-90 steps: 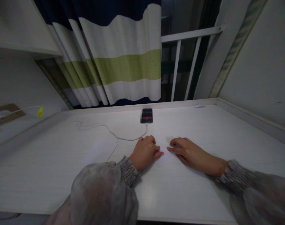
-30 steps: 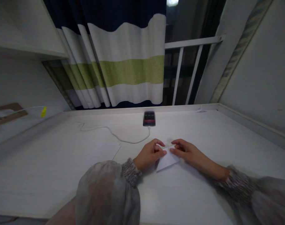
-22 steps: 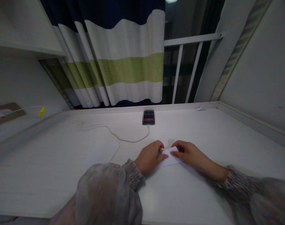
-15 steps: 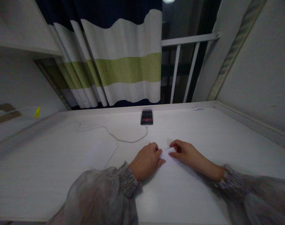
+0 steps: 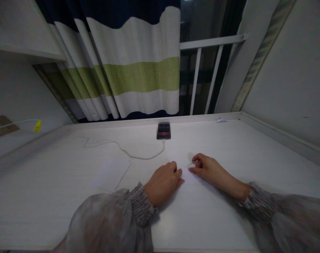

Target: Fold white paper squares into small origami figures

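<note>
A small piece of white paper (image 5: 189, 177) lies on the white tabletop between my two hands. My left hand (image 5: 162, 183), wearing a ring, presses the left side of this paper with curled fingers. At its far edge, my right hand (image 5: 211, 172) pinches a thin raised part of the paper between thumb and fingers. White on white makes the paper's outline hard to follow. A larger white sheet (image 5: 108, 173) with a dark line along its right edge rests left of my left hand, partly behind my sleeve.
A blurred dark device (image 5: 163, 130) stands at the back of the tabletop (image 5: 202, 225), joined to a white cable (image 5: 138, 157) running left. A crumpled white scrap (image 5: 221, 119) lies at the back right. Beyond hangs a striped curtain (image 5: 144, 77) beside a barred window.
My right hand has lifted slightly at the paper's far edge, still pinching. My left hand stays on the paper. The whole view has shifted a little.
</note>
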{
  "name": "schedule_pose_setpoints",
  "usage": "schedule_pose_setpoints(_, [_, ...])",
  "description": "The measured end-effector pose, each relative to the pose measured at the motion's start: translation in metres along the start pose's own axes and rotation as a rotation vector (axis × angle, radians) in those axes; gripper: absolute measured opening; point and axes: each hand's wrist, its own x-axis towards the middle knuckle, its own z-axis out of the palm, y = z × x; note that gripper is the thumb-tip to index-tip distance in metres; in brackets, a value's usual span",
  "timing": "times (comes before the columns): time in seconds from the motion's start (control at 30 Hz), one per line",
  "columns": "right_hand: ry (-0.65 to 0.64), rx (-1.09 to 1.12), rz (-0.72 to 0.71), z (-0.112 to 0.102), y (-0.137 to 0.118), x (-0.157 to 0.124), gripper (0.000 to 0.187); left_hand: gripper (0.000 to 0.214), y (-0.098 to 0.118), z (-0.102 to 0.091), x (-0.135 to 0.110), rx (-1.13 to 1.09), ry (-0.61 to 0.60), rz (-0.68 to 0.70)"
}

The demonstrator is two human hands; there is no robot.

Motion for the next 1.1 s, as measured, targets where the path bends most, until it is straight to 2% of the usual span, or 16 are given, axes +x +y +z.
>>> schedule_pose_setpoints(0.17, [0.005, 0.025, 0.05, 0.0009, -0.0023, 0.0014, 0.019, 0.022, 0.0007, 0.0007, -0.0015, -0.013, 0.002, -0.024])
schedule_pose_setpoints(0.7, [-0.004, -0.043, 0.033, 0.0003, 0.0, 0.0026, 0.012, 0.022, 0.0016, 0.0002, -0.0003, 0.012, -0.01, -0.002])
schedule_pose_setpoints(1.1, [0.018, -0.051, -0.107, 0.0019, -0.0009, -0.0029, 0.011, 0.022, 0.0013, 0.0001, -0.0003, 0.03, 0.0, -0.005])
